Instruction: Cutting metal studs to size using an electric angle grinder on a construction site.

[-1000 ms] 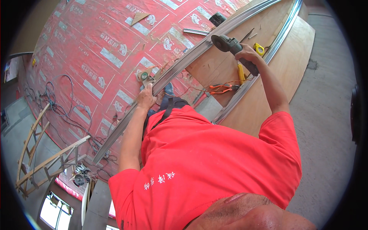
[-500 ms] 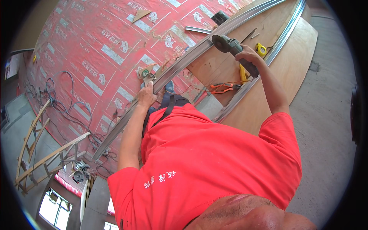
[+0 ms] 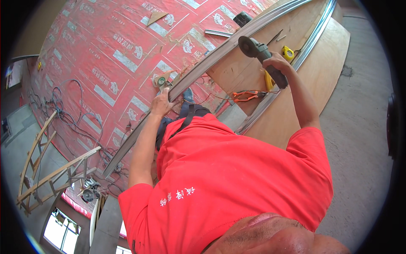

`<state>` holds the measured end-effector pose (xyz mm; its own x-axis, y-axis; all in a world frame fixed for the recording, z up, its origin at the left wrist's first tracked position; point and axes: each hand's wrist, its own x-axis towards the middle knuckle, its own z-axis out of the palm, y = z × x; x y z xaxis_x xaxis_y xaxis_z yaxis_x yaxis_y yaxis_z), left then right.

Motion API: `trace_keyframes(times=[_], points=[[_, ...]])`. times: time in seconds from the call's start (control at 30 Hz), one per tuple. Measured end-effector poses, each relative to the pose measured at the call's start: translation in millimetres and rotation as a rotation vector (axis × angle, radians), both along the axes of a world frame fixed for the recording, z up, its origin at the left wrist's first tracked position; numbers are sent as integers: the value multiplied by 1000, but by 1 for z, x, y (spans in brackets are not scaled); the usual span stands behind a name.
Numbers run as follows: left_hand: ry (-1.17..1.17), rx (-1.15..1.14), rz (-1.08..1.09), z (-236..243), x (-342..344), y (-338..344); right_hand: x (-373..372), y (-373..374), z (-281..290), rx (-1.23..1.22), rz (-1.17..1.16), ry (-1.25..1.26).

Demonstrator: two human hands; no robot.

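Observation:
My right hand (image 3: pixel 277 62) is wrapped round the body of a dark angle grinder (image 3: pixel 259 51), held above the plywood with its disc end toward the far left. My left hand (image 3: pixel 163 103) grips a long grey metal channel (image 3: pixel 211 58) that slants from the near left to the far right. The channel passes in front of my legs and over the plywood board (image 3: pixel 313 95). Just beyond my left fingers is a roll-shaped object with a green centre (image 3: pixel 161 80). Whether the grinder's disc is spinning cannot be made out.
On the plywood lie a yellow tape measure (image 3: pixel 288 53), orange-handled pliers (image 3: pixel 245 97), a yellow tool (image 3: pixel 268 80) and a second shiny metal channel (image 3: pixel 315 40). Red printed sheeting (image 3: pixel 127 42) covers the floor. Tangled cables (image 3: pixel 59 103) and a wooden trestle (image 3: pixel 53 186) stand leftward.
My right hand and the grinder have shifted slightly to the right, the disc end moving away from the channel's edge. My left hand stays on the channel, almost unmoved.

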<state>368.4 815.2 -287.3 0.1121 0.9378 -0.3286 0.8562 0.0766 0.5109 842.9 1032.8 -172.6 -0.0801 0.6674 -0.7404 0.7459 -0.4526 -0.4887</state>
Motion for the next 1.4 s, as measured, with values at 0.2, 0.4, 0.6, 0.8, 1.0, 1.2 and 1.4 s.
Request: trace_keyframes(times=[0.2,0.4,0.6,0.8,1.0,1.2,1.4], points=[[37,-51,36,44,-22,20,-9,-3,27,91,-221,156],[133,89,152,101,-58,39,-31,-7,34,51,-321,251],[421,307,421,240,-169,19,-54,-8,13,22,-317,420],[914,646,897,428,-287,-132,-42,-7,-13,-108,-410,571],[1130,640,1399,475,-288,-455,-88,9,-10,-256,-323,649],[943,911,1722,355,-240,-667,-148,-30,43,-14,-250,539],[767,543,2390,146,-196,-874,-195,-76,69,111,-303,616]])
